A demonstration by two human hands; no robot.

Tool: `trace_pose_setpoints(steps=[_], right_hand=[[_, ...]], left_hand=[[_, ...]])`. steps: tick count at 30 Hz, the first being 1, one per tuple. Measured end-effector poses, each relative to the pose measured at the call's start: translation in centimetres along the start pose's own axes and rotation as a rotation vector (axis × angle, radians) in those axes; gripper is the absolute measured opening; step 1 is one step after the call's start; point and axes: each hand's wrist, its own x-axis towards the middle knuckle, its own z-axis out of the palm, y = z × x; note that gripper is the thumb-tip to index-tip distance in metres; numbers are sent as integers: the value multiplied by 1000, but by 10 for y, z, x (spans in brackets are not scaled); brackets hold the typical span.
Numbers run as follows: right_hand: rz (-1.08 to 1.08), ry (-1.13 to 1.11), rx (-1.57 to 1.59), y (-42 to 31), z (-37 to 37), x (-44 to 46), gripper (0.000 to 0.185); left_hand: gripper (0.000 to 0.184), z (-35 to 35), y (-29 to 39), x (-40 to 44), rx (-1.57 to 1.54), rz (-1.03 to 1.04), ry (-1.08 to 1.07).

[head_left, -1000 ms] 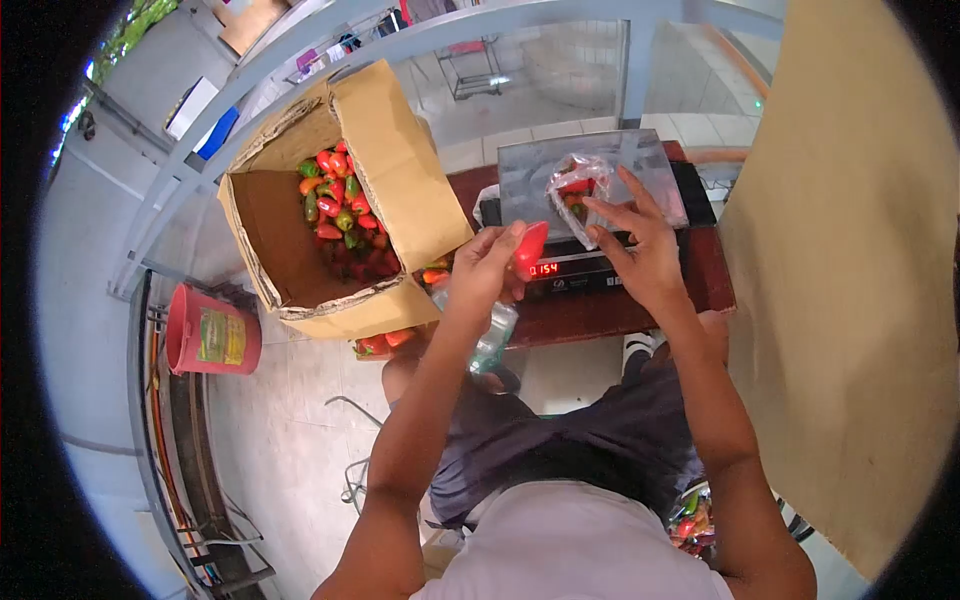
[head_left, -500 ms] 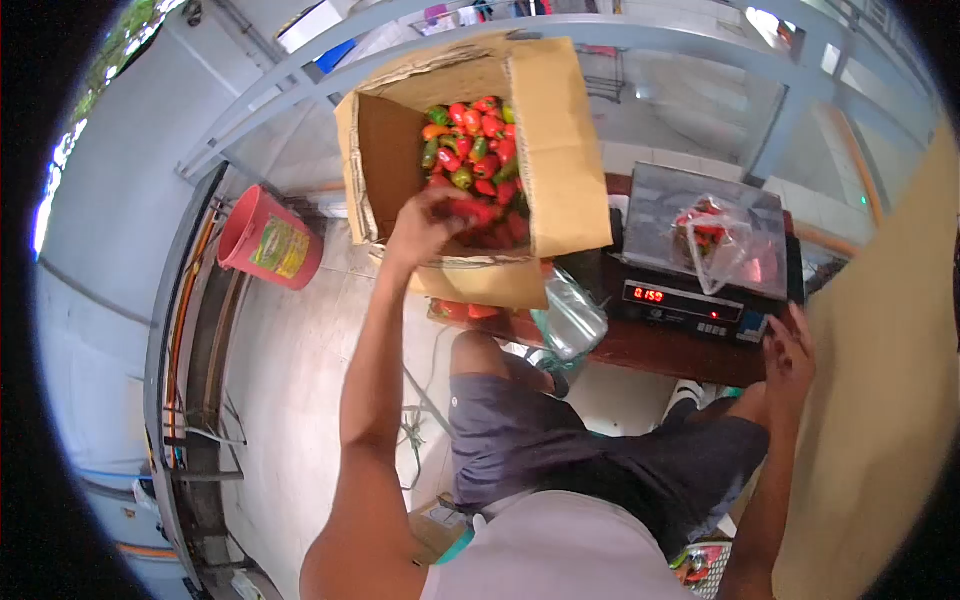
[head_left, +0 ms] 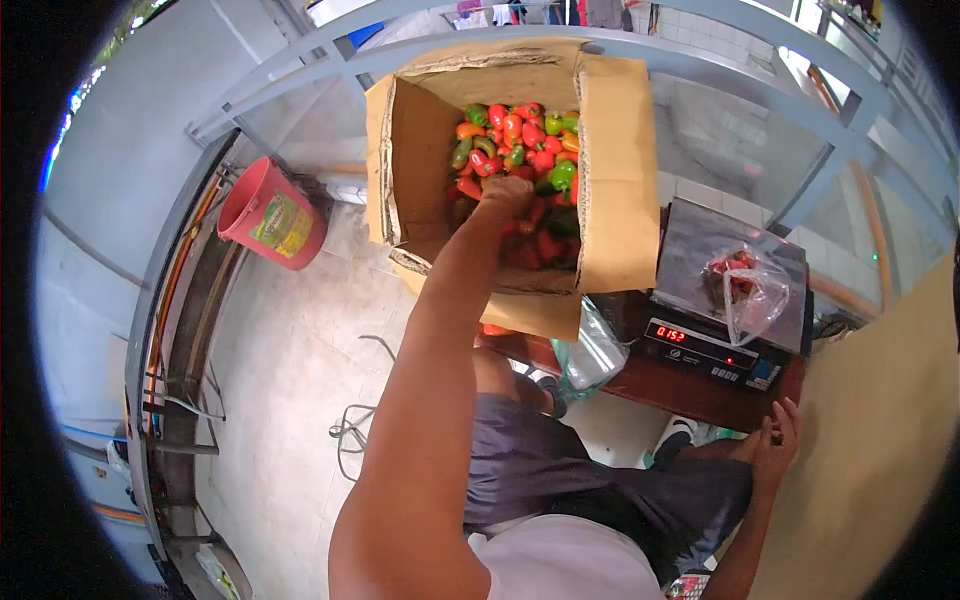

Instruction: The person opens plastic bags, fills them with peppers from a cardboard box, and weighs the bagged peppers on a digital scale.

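Note:
My left hand (head_left: 508,196) reaches into a cardboard box (head_left: 618,175) and touches the red, green and orange peppers (head_left: 512,128) inside. Its fingers are bent down among the peppers, so whether it grips one is hidden. My right hand (head_left: 777,440) hangs by my knee, off the bench's front right corner, fingers loosely apart and holding nothing. Above it, a clear plastic bag (head_left: 757,300) with red peppers lies on the metal plate of a digital scale (head_left: 700,352), whose red display is lit.
Between box and scale, a bundle of clear plastic bags (head_left: 592,352) hangs over the edge of the dark red bench (head_left: 650,385). A red bucket (head_left: 285,220) is at the left. Metal railing runs behind; a tan panel (head_left: 880,420) stands at the right.
My left hand, which held a red pepper near the scale, has moved left into the box. My right hand has left the bag and dropped beside my knee. The view has shifted left.

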Motion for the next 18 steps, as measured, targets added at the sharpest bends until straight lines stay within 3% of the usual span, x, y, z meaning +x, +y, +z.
trace_pose_setpoints(steps=[6, 9, 12, 15, 18], right_hand=[[4, -17, 39, -18, 3, 6, 31], [-5, -26, 13, -15, 3, 7, 30], [-51, -4, -25, -2, 3, 5, 29], [-16, 3, 6, 1, 6, 5, 29], [9, -25, -31, -6, 2, 11, 29]], left_hand=[[22, 11, -6, 8, 148, 126, 75], [22, -26, -13, -5, 62, 142, -32], [26, -24, -52, 8, -765, 282, 164], [35, -42, -67, 20, -1108, 57, 24], [23, -50, -54, 40, -528, -188, 258]])
